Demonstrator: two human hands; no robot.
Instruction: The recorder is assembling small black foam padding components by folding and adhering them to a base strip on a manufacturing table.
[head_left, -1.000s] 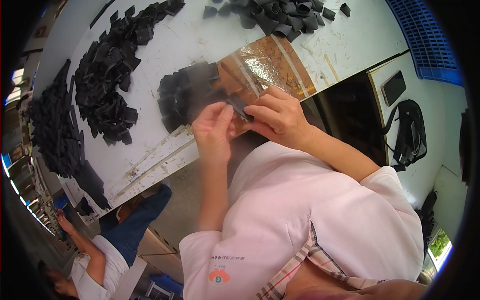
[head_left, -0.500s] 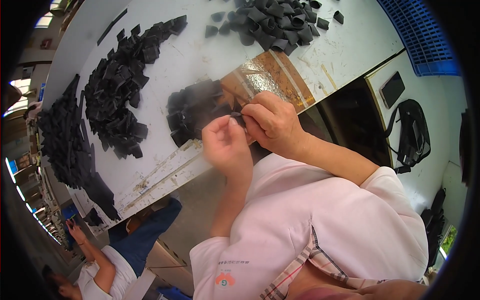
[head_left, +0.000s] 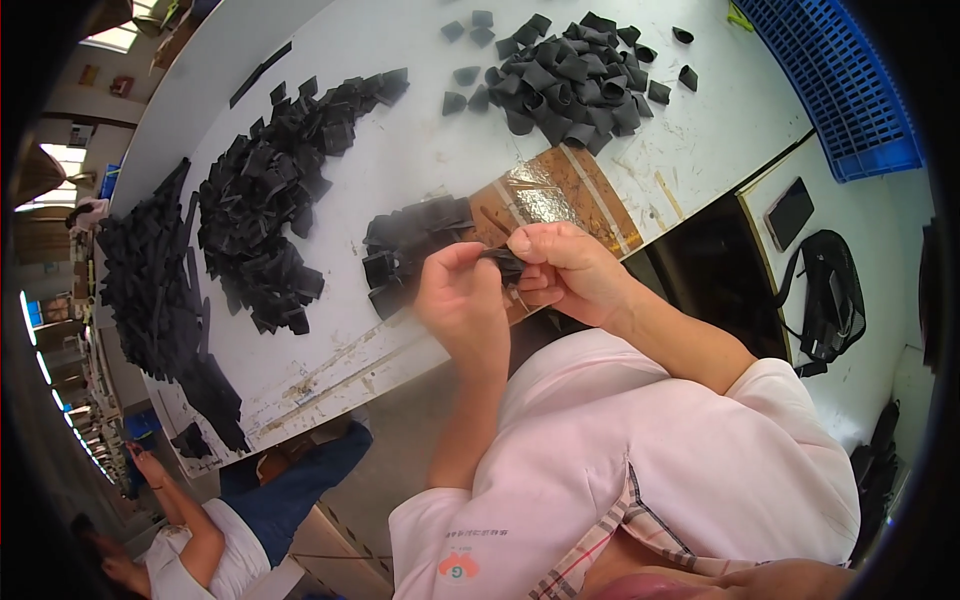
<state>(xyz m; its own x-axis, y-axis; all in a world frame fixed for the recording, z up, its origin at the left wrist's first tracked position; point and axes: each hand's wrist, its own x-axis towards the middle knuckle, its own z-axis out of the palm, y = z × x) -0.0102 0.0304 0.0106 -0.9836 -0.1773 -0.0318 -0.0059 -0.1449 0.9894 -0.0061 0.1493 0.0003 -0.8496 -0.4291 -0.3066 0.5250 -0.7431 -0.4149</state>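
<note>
Left hand [head_left: 464, 296] and right hand [head_left: 575, 266] together pinch one small black piece [head_left: 507, 265] between thumbs and fingertips; it lies right between them, partly hidden by the fingers, by the near edge of the white tabletop [head_left: 415, 145]. Just beyond the hands is a brown board [head_left: 604, 212] reaching to that edge, and at the board's left side sits a cluster of black pieces [head_left: 412, 236]. Toward the far edge lies a pile of curled pieces [head_left: 572, 78]; farther left comes a long curved heap of flat pieces [head_left: 258, 200], then a mass of dark strips [head_left: 145, 280] along the tabletop's left edge. A blue basket [head_left: 868, 110] stands near the right end
</note>
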